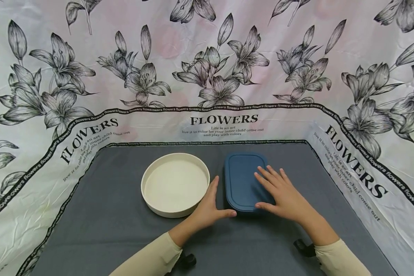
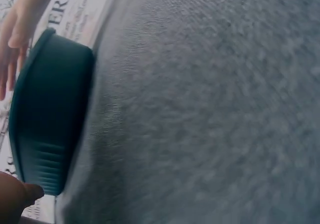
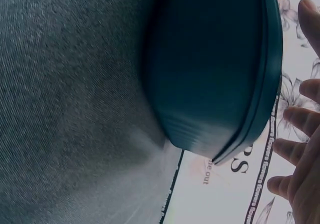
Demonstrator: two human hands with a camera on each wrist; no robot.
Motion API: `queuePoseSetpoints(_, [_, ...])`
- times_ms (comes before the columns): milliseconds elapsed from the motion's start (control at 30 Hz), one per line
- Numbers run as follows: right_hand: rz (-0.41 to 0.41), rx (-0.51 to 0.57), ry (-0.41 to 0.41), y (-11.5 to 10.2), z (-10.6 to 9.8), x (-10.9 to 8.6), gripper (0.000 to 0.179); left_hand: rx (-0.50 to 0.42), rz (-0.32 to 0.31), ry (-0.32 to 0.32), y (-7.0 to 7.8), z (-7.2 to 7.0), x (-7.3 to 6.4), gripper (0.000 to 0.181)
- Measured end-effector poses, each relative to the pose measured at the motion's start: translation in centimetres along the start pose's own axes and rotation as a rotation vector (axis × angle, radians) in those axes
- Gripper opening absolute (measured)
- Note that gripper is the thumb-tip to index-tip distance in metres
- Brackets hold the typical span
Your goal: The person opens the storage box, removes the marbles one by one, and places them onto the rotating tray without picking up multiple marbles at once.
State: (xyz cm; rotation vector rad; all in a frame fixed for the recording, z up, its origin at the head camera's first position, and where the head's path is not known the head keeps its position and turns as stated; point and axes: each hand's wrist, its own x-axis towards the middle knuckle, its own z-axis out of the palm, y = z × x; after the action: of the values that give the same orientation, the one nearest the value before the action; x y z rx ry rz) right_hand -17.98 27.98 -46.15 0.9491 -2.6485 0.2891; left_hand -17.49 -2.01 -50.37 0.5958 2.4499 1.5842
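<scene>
A blue rectangular lidded box with rounded corners lies on the grey cloth, right of centre. My left hand is between it and a cream round dish, fingers straight and thumb stretched out toward the box's near left corner. Over the right part of the lid hovers my right hand, its fingers spread. Ribbed grip lines show low on the box's side in the left wrist view. In the right wrist view, the right hand's fingers stand apart from the box. Neither hand grips anything.
The grey cloth covers the table. A white fabric backdrop with flower drawings and lettering rises around its back and sides. Black bands with dark mounts sit at both wrists below the cream sleeves.
</scene>
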Motion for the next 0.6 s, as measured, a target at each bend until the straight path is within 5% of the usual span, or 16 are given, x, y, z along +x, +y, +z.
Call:
queuePoseSetpoints(200, [-0.026, 0.011, -0.042, -0.3, 0.7, 0.2, 0.096, -0.088, -0.043, -0.028, -0.7, 1.0, 0.8, 0.13])
queuePoseSetpoints(600, [-0.086, 0.048, -0.102, -1.6, 1.4, 0.3, 0.092, -0.256, 0.004, -0.05, -1.7, 2.6, 2.4, 0.131])
